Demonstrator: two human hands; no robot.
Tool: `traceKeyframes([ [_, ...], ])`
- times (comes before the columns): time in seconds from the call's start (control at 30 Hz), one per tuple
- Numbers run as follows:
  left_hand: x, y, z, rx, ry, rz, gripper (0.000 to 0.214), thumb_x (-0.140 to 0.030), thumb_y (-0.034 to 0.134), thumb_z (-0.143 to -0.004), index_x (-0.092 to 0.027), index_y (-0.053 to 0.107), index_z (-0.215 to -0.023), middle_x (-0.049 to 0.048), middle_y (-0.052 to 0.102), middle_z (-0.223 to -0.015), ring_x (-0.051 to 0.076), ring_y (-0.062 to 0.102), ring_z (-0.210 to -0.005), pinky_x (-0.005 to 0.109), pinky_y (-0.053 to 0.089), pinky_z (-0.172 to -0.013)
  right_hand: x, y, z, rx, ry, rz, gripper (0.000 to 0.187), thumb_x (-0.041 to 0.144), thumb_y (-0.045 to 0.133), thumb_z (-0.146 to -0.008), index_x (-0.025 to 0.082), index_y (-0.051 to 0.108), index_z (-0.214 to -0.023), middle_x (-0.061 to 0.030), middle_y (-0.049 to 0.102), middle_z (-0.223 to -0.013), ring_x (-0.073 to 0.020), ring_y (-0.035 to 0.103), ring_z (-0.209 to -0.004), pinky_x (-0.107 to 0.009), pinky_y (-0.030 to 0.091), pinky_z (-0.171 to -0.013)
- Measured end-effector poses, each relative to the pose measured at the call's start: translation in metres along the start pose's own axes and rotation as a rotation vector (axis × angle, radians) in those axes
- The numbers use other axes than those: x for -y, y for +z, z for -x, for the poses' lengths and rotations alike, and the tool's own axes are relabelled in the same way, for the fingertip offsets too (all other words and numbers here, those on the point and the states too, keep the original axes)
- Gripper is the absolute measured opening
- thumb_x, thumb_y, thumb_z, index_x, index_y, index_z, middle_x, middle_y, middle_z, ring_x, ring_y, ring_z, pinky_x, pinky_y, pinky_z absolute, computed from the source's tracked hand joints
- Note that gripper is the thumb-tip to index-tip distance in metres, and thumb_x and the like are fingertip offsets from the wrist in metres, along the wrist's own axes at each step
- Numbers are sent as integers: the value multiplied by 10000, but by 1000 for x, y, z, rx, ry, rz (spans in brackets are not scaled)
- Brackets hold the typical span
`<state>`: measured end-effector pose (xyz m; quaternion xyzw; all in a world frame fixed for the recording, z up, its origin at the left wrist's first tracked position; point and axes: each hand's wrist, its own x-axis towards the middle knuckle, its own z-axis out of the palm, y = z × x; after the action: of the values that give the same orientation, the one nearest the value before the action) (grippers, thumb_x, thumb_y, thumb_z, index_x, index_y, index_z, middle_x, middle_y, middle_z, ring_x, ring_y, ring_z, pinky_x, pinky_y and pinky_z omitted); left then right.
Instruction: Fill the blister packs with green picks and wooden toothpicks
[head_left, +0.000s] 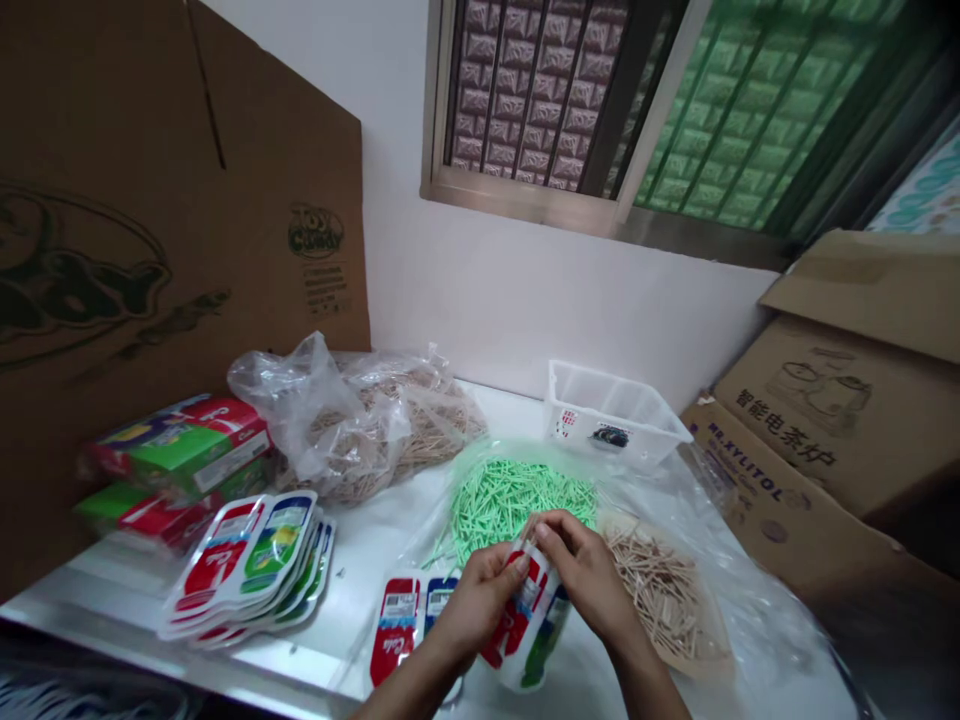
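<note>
I watch left hand [480,592] and right hand [589,572] grip printed pack [527,635] above table [360,545], fingers pinched near upper edge; step seems edge-working, next move calls for steady left hold

The head-worn camera looked forward and down from the near side of the glossy white tabletop [358,545], close to the bare left hand [481,602] and bare right hand [583,568] over it, facing the plain white wall [465,290] and metal-framed sliding window [646,120] beyond it.
</note>
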<state>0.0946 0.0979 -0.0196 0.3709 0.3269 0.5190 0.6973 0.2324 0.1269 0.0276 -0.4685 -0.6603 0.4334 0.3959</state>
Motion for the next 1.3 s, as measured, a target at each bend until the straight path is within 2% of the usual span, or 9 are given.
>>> traceKeyframes([
  [0.13, -1, -1, 0, 9, 0, 9, 349, -462, 644, -728, -115, 612, -739, 22, 583, -580, 129, 544, -538, 226, 404, -550, -1, -2, 1, -11, 35, 68, 201, 325, 509, -816, 188, 538, -673, 28, 547, -608, -137, 509, -604, -228, 381, -572],
  [0.33, -3, 0, 1, -3, -10, -56, 358, -471, 643, -725, -114, 610, -707, 26, 599, -588, 102, 504, -502, 198, 357, -504, 5, -2, 1, -20, -20, -7, 250, 405, 508, -840, 186, 601, -914, -29, 644, -834, -175, 572, -779, -257, 424, -708],
  [0.77, -2, -5, 1, 12, -16, -80, 371, -481, 628, -735, -116, 622, -795, 32, 597, -634, 104, 505, -522, 208, 372, -521, -1, -11, -1, -43, 0, 79, 214, 363, 500, -837, 187, 559, -731, 27, 535, -645, -133, 504, -631, -221, 385, -594],
  [0.87, -3, -10, 0, -13, -28, -163, 387, -506, 606, -741, -129, 617, -831, -1, 558, -591, 85, 456, -469, 199, 353, -487, 1, -10, 1, 12, -15, 142, 207, 344, 493, -837, 184, 575, -734, 23, 556, -662, -132, 510, -643, -220, 387, -601],
  [1.0, -5, -17, 1, -12, -29, -292, 356, -493, 608, -744, -144, 601, -812, -16, 540, -606, 88, 461, -499, 193, 351, -491, 6, -10, 1, 189, -110, 233, 203, 315, 487, -841, 191, 625, -759, 7, 621, -742, -140, 553, -719, -232, 404, -672],
  [1.07, -9, -20, 2, -22, 3, -319, 339, -479, 610, -748, -143, 597, -789, 1, 569, -664, 104, 501, -576, 197, 377, -539, -1, -23, -3, 212, -123, 247, 213, 344, 475, -850, 206, 636, -862, -3, 645, -828, -152, 572, -784, -245, 416, -717],
  [1.17, -15, -27, 2, -58, -2, -327, 329, -471, 619, -743, -150, 583, -800, -2, 584, -674, 101, 506, -571, 195, 374, -539, -30, -63, -10, 61, -21, 288, 291, 403, 430, -860, 203, 581, -1009, -28, 647, -925, -163, 589, -811, -255, 437, -719],
  [1.23, -19, -31, 2, -79, -35, -319, 337, -471, 649, -714, -160, 564, -813, -23, 573, -633, 81, 467, -494, 187, 337, -488, -56, -94, -11, -41, 94, 511, 298, 378, 384, -864, 177, 587, -949, -44, 652, -876, -169, 594, -774, -254, 433, -694],
  [1.3, -22, -32, 0, -106, -47, -288, 359, -464, 688, -674, -167, 546, -818, -27, 583, -637, 78, 462, -482, 185, 330, -482, -81, -116, -8, -41, 203, 753, 244, 306, 399, -834, 175, 604, -819, -40, 660, -780, -175, 593, -733, -254, 411, -659],
])
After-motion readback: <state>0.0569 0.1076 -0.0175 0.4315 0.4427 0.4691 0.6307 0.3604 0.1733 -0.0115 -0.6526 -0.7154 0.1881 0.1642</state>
